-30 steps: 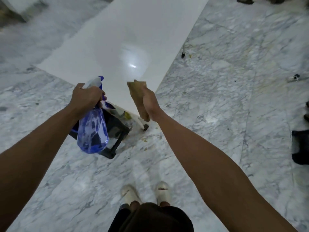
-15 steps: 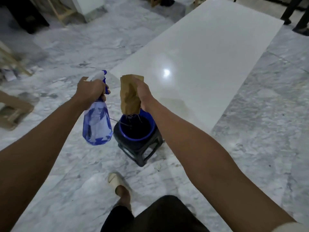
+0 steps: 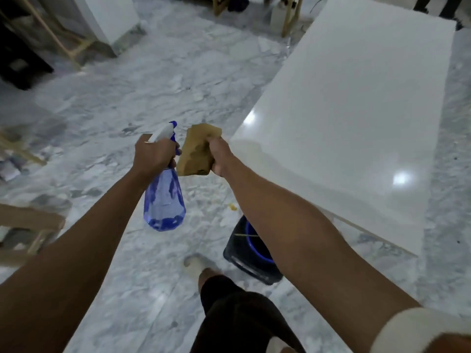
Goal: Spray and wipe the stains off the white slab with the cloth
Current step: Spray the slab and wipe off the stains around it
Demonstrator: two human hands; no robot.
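The long glossy white slab (image 3: 356,118) stretches along the right side, raised off the marble floor. My left hand (image 3: 153,155) grips the neck of a blue translucent spray bottle (image 3: 164,200) with a white nozzle, held in the air left of the slab's near corner. Beside it, my right hand (image 3: 219,155) holds a folded tan cloth (image 3: 196,154) upright. Both hands hover over the floor, apart from the slab. No stains show on the slab from here.
A dark stool holding a blue bucket (image 3: 248,247) stands on the floor under my right forearm, by the slab's near end. Wooden frames (image 3: 30,225) line the left edge, and more frames and a white block (image 3: 112,19) stand at the back. My foot (image 3: 196,263) is below.
The view has swung left as I stepped; the slab now lies to my right and the bucket sits under my right arm. Both hands keep the same grips on bottle and cloth.
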